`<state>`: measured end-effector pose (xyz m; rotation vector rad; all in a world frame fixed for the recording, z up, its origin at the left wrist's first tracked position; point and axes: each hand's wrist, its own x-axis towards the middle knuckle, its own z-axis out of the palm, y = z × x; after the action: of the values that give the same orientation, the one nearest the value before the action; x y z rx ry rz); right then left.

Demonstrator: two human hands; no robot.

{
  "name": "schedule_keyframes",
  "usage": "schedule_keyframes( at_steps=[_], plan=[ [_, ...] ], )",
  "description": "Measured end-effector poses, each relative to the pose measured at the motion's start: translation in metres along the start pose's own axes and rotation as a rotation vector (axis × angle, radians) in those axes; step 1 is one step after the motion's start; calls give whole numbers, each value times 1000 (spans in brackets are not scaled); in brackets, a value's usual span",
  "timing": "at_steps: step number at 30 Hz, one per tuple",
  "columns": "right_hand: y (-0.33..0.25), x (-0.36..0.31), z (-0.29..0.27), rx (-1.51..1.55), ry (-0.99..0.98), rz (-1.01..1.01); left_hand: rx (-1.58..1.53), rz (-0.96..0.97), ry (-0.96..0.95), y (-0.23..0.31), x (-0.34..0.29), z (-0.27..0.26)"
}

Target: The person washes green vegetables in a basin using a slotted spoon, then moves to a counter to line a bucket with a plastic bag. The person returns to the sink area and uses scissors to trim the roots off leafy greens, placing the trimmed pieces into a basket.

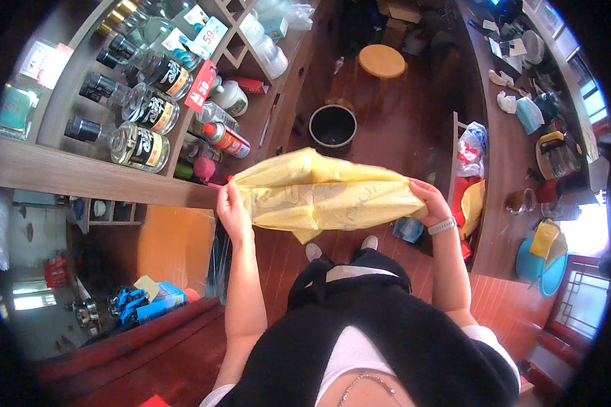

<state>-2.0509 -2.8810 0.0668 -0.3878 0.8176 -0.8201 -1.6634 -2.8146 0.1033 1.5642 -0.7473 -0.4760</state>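
Note:
A thin yellow plastic bag (332, 203) is stretched out between my two hands in front of my body, with dark printing along its side. Its upper edge parts slightly, showing a fold or mouth. My left hand (233, 211) pinches the bag's left end, thumb uppermost. At the opposite end, my right hand (430, 202) grips the bag's corner, and a light band circles that wrist. Beyond the bag on the floor stands a round black bin (332, 129) with a pale rim, its inside dark.
Clear bottles (142, 146) with black caps line a wooden shelf at left, beside a red spray can (225, 139). A round wooden stool (381, 61) stands farther off. Along the right runs a wooden counter (493, 197) with tissues, a glass jar and a blue basin (542, 266).

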Motion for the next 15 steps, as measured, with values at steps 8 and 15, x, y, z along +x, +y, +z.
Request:
schedule_keyframes(
  at_steps=[8, 15],
  plan=[
    [4, -8, -25, 295, -105, -276, -253, -140, 12, -14, 1, -7],
    [20, -22, -33, -305, 171, 22, -170, -304, -553, 5, -4, 4]
  ],
)
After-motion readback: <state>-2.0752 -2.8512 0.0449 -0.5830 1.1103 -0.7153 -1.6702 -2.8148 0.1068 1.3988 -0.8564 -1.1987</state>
